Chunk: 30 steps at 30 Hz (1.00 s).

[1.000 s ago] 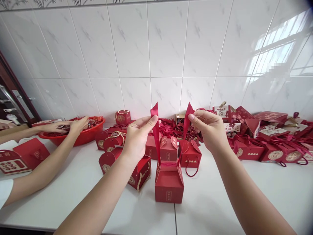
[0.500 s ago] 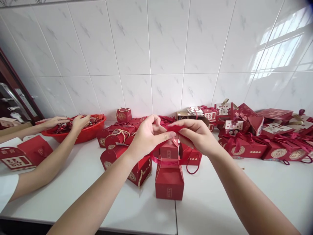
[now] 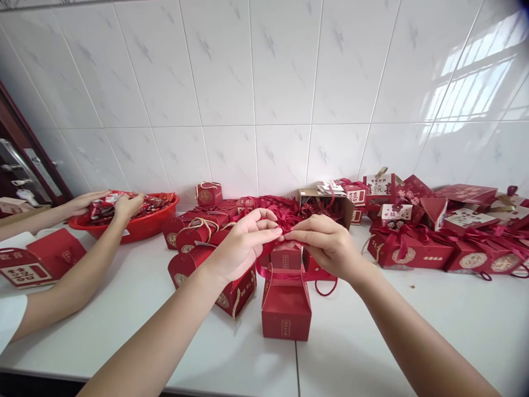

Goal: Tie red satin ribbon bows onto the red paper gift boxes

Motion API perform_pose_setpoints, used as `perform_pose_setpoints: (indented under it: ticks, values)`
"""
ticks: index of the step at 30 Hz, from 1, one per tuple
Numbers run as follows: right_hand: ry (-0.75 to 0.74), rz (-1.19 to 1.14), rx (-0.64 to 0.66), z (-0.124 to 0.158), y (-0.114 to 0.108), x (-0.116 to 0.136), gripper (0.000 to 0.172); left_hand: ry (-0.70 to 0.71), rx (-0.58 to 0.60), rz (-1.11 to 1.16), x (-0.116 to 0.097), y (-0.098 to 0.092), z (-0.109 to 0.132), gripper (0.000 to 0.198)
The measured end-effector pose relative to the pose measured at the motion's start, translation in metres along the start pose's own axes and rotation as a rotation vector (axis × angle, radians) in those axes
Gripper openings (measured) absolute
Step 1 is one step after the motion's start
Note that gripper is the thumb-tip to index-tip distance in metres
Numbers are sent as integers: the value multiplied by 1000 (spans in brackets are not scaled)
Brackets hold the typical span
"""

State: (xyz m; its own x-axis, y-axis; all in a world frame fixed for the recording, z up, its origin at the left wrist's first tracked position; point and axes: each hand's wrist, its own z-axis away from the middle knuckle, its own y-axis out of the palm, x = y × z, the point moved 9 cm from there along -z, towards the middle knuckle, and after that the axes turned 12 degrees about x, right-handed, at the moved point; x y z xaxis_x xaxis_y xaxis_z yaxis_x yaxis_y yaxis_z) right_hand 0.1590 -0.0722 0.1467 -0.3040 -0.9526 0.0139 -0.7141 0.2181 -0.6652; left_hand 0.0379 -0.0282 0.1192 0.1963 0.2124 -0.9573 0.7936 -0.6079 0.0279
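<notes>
Both my hands meet above a red gift box (image 3: 286,314) that stands upright on the white table. My left hand (image 3: 248,242) pinches a red ribbon (image 3: 282,234) between thumb and fingers. From the other side my right hand (image 3: 326,240) pinches the same ribbon, its fingertips close to those of the left. The ribbon runs down to the upper part of the gift box, where a strip of it shows around the neck. My fingers hide most of the piece between them.
Several red boxes with rope handles (image 3: 215,275) stand left of my hands. More ribboned boxes (image 3: 417,248) crowd the right side by the tiled wall. A cardboard box (image 3: 345,207) holds ribbons. At far left, another person's hands (image 3: 128,208) are over a red basin (image 3: 136,229) of wrapped packets.
My hands have come lower, with the fingertips drawn closer together on the ribbon. The other person's hands have lifted some packets in the basin.
</notes>
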Motion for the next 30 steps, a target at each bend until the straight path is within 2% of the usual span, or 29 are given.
perform_pose_setpoints:
  ticks: [2, 5, 8, 11, 13, 15, 18, 21, 23, 26, 30]
  values:
    - [2, 75, -34, 1, 0, 2, 28, 19, 8, -49, 0, 5, 2, 17]
    - [112, 18, -98, 5, -2, -1, 26, 142, -128, -461, -16, 4, 11, 27]
    - [334, -18, -234, 21, -12, -10, 21, 313, -359, -948, -39, 0, 29, 27]
    - [615, 64, -277, 54, -24, -21, 16, 294, -461, -1211, -41, -15, 42, 11]
    - [839, 118, -213, 85, -29, -35, 20, 210, -436, -1342, -35, -30, 49, 10]
    - [1033, 134, -81, 123, -29, -50, 24, 91, -354, -1448, -22, -46, 56, 16]
    - [1252, 99, 79, 184, -23, -68, 30, -80, -251, -1520, 3, -70, 76, 18]
    - [1423, 28, 198, 236, -9, -78, 28, -155, -200, -1539, 22, -81, 100, 18]
    - [1473, 5, 198, 254, -4, -79, 27, -173, -194, -1541, 31, -83, 113, 18]
    - [1492, 12, 172, 264, -2, -79, 29, -153, -201, -1564, 37, -78, 123, 20]
    - [1540, 22, 219, 269, -6, -87, 24, -64, -222, -1766, 32, -63, 122, 25]
